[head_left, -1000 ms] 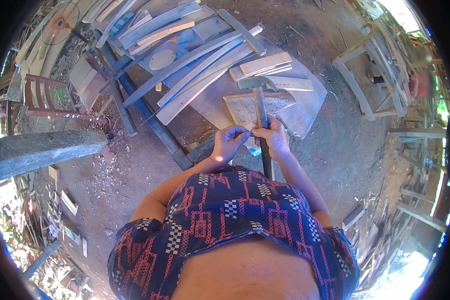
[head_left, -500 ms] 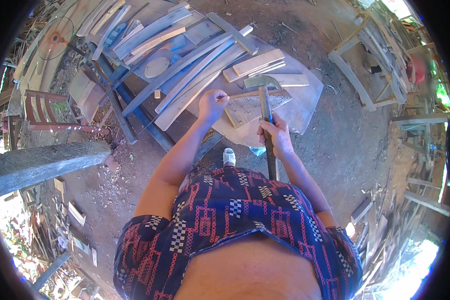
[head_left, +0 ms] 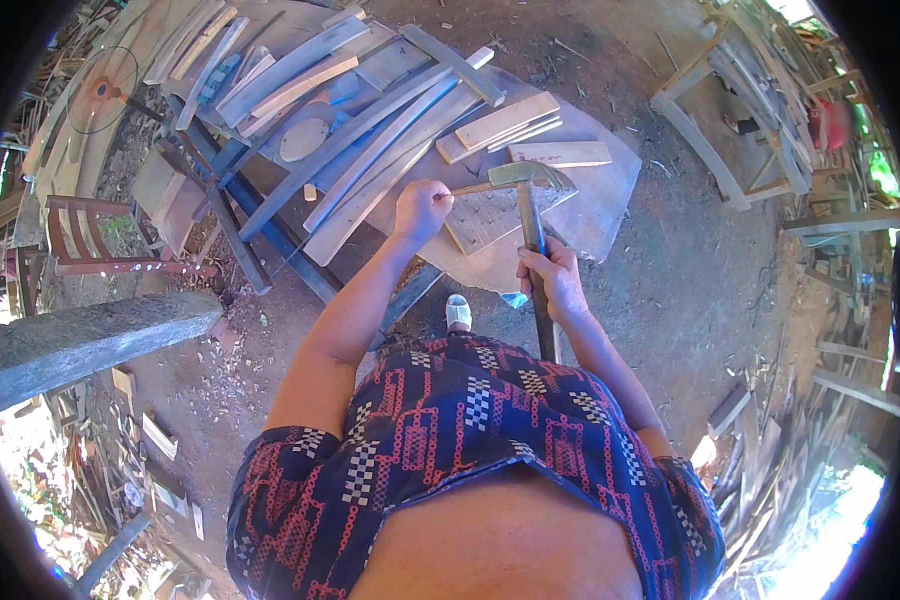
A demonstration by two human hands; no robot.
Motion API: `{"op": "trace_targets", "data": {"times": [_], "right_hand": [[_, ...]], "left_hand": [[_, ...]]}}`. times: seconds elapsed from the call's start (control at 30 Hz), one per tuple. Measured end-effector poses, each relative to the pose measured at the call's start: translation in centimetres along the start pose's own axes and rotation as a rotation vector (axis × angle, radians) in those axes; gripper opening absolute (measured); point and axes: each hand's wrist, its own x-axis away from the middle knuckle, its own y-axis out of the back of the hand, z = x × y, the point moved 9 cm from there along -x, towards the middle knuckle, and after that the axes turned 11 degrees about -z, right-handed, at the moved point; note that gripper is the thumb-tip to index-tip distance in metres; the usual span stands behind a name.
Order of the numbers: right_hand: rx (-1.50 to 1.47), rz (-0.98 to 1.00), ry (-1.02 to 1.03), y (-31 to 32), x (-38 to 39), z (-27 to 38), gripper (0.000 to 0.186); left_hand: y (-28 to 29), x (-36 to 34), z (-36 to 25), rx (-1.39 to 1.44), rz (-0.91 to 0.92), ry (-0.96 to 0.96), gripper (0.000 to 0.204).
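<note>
Outdoor workbench; right hand clenched round hammer

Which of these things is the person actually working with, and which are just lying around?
In use:
left hand gripping a thin stick
right hand gripping a hammer
slatted board under the hammer head

Lying about:
curved planks
short boards
red chair frame
wooden frame

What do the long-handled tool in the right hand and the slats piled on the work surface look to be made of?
The tool: dark wooden handle and a dull grey head, probably metal, unpolished. The slats: bare, unfinished wood, pale and weathered grey, with grain faintly visible.
</note>
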Motion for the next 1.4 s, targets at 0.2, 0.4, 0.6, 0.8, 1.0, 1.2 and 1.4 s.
{"op": "trace_targets", "data": {"times": [0.2,0.4,0.6,0.8,1.0,1.2,1.4], "right_hand": [[0.024,0.011,0.029,-0.6,0.0,0.5,0.017],[0.155,-0.009,0.077,-0.9,-0.7,0.8,0.018],[0.499,0.000,0.313,-1.8,-2.0,1.4,0.025],[0.788,-0.010,0.386,-2.8,-3.0,-0.1,0.032],[0.882,-0.058,0.379,-2.6,-3.3,0.5,0.032],[0.849,-0.051,0.488,-2.9,-3.3,1.2,0.029],[0.930,-0.041,0.502,-3.1,-3.6,0.7,0.028]], "left_hand": [[0.4,0.0,-1.3,-0.063,-0.064,-0.098,0.009],[0.6,0.4,-2.1,-0.012,-0.094,-0.209,0.008],[0.7,0.8,-0.6,0.111,-0.157,-0.088,0.007],[0.5,0.9,0.3,0.150,-0.136,-0.019,0.008],[0.7,0.6,-0.5,0.117,-0.120,-0.101,0.009],[0.6,0.4,-0.5,0.120,-0.113,-0.137,0.008],[0.4,0.5,0.2,0.162,-0.084,-0.053,0.008]]}}
